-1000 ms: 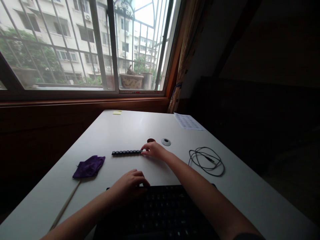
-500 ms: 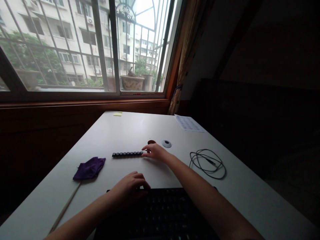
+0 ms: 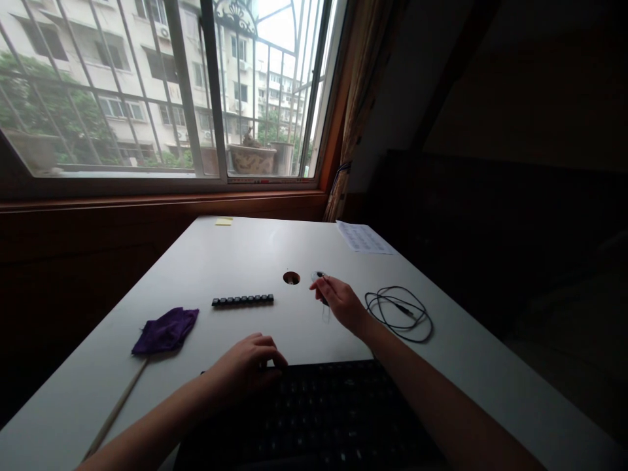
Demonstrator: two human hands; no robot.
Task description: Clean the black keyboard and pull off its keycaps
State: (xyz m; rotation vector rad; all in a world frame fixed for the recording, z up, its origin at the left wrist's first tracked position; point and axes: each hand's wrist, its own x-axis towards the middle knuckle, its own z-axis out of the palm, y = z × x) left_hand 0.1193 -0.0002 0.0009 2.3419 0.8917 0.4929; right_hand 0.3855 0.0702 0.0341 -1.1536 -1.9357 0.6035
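Note:
A black keyboard [image 3: 318,418] lies at the near side of the white table, its lower part in shadow. My left hand [image 3: 252,360] rests on its far left edge, fingers curled over and gripping it. Above the table, right of the round hole, my right hand [image 3: 343,304] is closed in a pinch. From its fingers hangs a thin wire loop, which looks like a keycap puller [image 3: 326,315]; its upper part is hidden. A straight row of several black keycaps [image 3: 243,300] stands on the table to the left.
A purple cloth on a stick [image 3: 167,331] lies at the left. At the right is a coiled black cable [image 3: 402,314]. Behind are a round hole [image 3: 291,278], a grey ring cover [image 3: 317,275], a printed sheet [image 3: 366,237] and yellow sticky notes [image 3: 224,222].
My right hand has left the right end of the keycap row and moved right, rising, with the wire loop now visible below it. My left hand keeps its place on the keyboard. The view shifted slightly.

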